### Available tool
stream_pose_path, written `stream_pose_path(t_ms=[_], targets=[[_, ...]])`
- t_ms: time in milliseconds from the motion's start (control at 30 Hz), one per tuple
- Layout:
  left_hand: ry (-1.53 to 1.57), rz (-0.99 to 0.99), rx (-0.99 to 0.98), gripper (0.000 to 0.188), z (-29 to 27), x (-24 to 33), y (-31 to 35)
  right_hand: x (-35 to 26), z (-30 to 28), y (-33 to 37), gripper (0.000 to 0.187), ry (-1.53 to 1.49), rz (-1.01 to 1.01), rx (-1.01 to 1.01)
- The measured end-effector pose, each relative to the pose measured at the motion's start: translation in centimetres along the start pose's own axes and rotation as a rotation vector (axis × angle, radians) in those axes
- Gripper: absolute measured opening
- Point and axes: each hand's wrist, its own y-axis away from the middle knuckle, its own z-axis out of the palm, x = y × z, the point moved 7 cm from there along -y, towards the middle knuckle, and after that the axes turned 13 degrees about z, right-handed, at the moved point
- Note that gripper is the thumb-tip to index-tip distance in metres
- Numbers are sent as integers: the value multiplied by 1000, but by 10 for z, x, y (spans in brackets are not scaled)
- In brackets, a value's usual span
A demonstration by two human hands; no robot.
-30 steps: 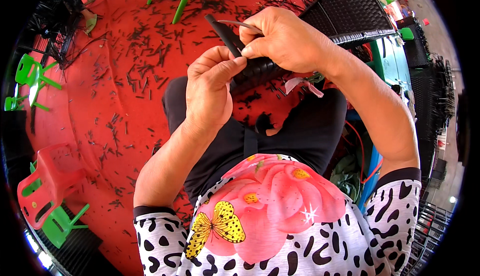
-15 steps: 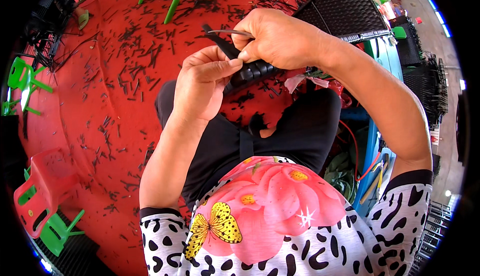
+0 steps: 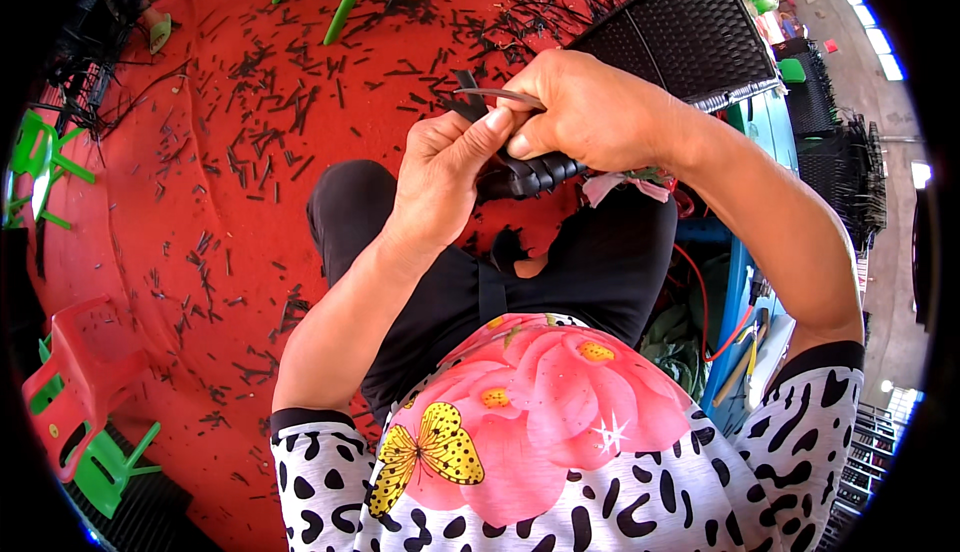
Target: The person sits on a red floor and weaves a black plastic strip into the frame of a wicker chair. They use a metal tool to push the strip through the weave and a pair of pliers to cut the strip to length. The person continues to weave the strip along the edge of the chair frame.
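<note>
My right hand [image 3: 590, 107] is closed round a thin, curved dark strip [image 3: 492, 94], whose free end sticks out to the left past the thumb. My left hand [image 3: 440, 177] pinches with thumb and forefinger right beside it, at a flat black strip [image 3: 464, 81] that shows above the fingers. Below the fingertips is a black piece wrapped in glossy bands [image 3: 545, 174], held over my lap between my knees. The fingers hide where the strips meet this piece.
A black woven panel [image 3: 685, 32] leans behind my right hand. Many short black offcuts [image 3: 265, 137] litter the red floor. A blue table edge [image 3: 740, 317] with tools and a red cord is at my right. Green stools [image 3: 45, 162] and a red chair [image 3: 80, 372] stand left.
Both hands have shifted right and slightly toward my body, together with the strips and the wrapped piece. Less of the flat black strip shows above my left hand.
</note>
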Motion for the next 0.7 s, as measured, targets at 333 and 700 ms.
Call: stream_pose_path(t_ms=[333, 700], targets=[[-83, 158, 66, 22, -3, -15, 7, 19, -3, 16, 13, -260, -13, 170], [-269, 74, 85, 25, 4, -11, 7, 8, -6, 54, 31, -23, -463, 446]])
